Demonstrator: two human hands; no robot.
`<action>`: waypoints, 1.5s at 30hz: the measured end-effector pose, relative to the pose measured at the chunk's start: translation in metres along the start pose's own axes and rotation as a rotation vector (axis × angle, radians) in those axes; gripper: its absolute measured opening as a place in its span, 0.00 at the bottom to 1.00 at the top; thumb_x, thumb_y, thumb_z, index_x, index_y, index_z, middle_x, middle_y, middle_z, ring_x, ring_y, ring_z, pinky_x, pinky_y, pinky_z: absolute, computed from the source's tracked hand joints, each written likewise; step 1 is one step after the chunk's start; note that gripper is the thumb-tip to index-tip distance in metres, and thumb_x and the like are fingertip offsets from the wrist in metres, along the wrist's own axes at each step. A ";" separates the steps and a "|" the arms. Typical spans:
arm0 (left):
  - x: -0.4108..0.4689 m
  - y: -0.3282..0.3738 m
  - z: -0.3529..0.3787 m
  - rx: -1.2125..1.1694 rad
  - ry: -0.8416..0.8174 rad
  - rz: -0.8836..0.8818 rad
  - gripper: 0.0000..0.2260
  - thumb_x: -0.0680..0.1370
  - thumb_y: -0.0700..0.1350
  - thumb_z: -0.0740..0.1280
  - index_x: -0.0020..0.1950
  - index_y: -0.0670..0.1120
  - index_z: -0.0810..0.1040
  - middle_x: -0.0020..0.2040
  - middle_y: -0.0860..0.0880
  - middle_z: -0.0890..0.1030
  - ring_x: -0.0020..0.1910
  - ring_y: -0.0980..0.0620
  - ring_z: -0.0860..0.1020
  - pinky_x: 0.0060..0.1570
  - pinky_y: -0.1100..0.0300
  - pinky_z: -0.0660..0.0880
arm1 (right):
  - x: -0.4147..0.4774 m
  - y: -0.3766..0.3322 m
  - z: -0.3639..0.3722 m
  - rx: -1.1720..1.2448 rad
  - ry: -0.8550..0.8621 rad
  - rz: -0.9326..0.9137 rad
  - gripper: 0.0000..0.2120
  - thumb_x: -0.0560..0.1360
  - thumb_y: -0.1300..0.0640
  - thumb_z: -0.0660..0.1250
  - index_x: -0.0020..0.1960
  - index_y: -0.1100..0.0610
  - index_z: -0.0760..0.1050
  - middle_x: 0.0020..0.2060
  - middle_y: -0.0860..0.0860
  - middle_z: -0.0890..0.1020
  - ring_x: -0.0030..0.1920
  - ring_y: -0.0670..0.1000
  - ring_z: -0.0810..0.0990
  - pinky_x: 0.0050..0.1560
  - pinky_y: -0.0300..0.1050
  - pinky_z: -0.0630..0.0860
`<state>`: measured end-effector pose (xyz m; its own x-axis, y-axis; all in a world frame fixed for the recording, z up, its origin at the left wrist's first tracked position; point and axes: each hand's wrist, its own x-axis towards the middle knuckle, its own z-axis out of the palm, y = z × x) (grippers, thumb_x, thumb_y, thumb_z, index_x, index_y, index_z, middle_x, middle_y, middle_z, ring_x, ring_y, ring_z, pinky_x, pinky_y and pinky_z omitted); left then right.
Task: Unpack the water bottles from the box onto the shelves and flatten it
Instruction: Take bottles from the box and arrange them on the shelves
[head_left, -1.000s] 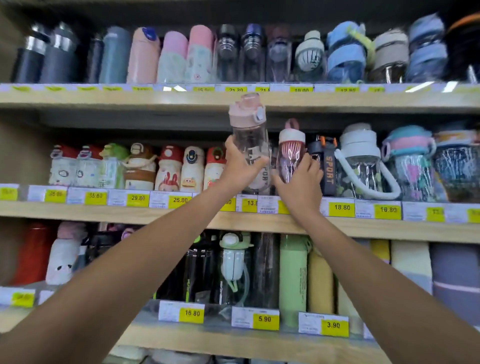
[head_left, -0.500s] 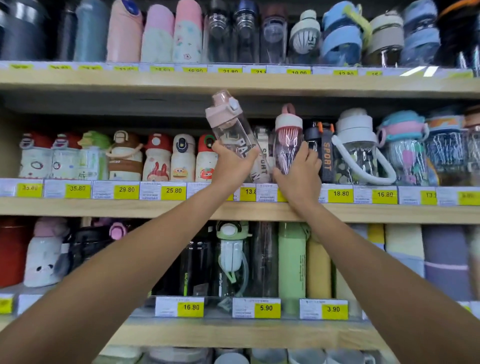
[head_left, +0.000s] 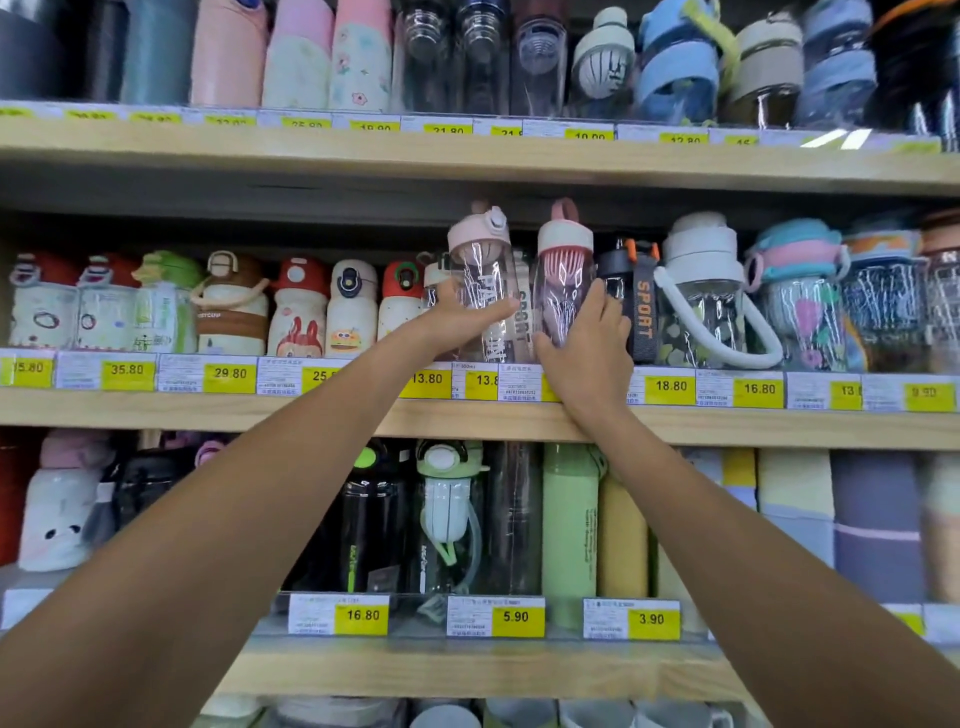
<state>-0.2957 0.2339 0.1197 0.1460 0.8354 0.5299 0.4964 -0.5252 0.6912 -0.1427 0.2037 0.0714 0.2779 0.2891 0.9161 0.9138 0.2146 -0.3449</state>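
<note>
On the middle shelf (head_left: 208, 410), the left hand (head_left: 462, 317) gripped a clear bottle with a pink flip lid (head_left: 485, 260), fingers wrapped across its front. The bottle stood upright in the row, its base hidden behind the yellow price labels (head_left: 670, 387). Just beside it, the right hand (head_left: 582, 353) clasped the lower body of a pink-tinted bottle with a loop handle (head_left: 563, 270), thumb on one side and fingers up the other. A black SPORT bottle (head_left: 641, 306) stood close against those fingers. Cartoon-print children's bottles (head_left: 296, 312) lined the shelf's left part. On the lower shelf (head_left: 467, 670), a pale green bottle (head_left: 569, 519) stood upright between the forearms.
</note>
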 end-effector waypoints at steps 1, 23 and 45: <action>-0.002 -0.002 -0.001 0.014 -0.031 -0.008 0.49 0.68 0.70 0.65 0.77 0.51 0.43 0.77 0.46 0.58 0.73 0.44 0.63 0.68 0.52 0.61 | -0.001 0.000 0.000 -0.001 0.001 0.001 0.38 0.74 0.48 0.67 0.75 0.61 0.52 0.68 0.58 0.65 0.65 0.59 0.66 0.50 0.52 0.73; -0.016 0.004 -0.004 0.129 -0.085 0.081 0.38 0.74 0.61 0.64 0.77 0.52 0.47 0.47 0.52 0.76 0.41 0.57 0.76 0.37 0.63 0.71 | -0.001 0.000 0.003 -0.029 0.020 0.013 0.39 0.73 0.47 0.67 0.75 0.62 0.53 0.69 0.59 0.65 0.64 0.60 0.67 0.45 0.50 0.71; -0.117 0.032 0.141 -0.284 0.421 0.340 0.15 0.75 0.35 0.63 0.61 0.41 0.70 0.60 0.44 0.73 0.55 0.52 0.73 0.56 0.65 0.70 | -0.051 0.081 -0.082 0.373 -0.010 -0.253 0.14 0.75 0.63 0.60 0.59 0.60 0.75 0.55 0.53 0.78 0.55 0.52 0.76 0.53 0.44 0.71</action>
<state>-0.1759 0.1427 0.0106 -0.1230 0.5083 0.8523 0.2257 -0.8220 0.5228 -0.0585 0.1295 0.0141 0.0549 0.1928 0.9797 0.7830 0.6005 -0.1620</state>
